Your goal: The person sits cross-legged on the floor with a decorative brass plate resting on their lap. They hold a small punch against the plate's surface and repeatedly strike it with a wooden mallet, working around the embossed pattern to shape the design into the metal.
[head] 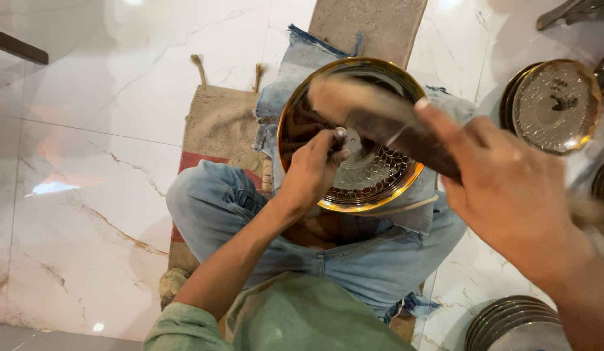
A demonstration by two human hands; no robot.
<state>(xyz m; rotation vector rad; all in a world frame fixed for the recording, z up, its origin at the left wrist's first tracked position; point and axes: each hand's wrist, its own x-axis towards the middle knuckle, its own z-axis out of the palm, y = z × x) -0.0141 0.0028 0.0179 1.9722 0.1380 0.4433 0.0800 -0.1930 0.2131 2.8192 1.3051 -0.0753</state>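
Observation:
A round metal plate (380, 188) with a gold rim and a punched dot pattern lies on denim cloth over my lap. My left hand (312, 172) rests on the plate and pinches a thin metal punch (339, 135) upright against its surface. My right hand (510, 188) is raised above the plate's right side and grips a dark wooden mallet (380, 120), blurred by motion, its head over the plate's far rim.
A finished patterned plate (554, 105) tops a stack at the right. Another stack of plates (510, 322) stands at the lower right. A burlap mat (217, 123) and a grey slab (370, 26) lie on the white marble floor.

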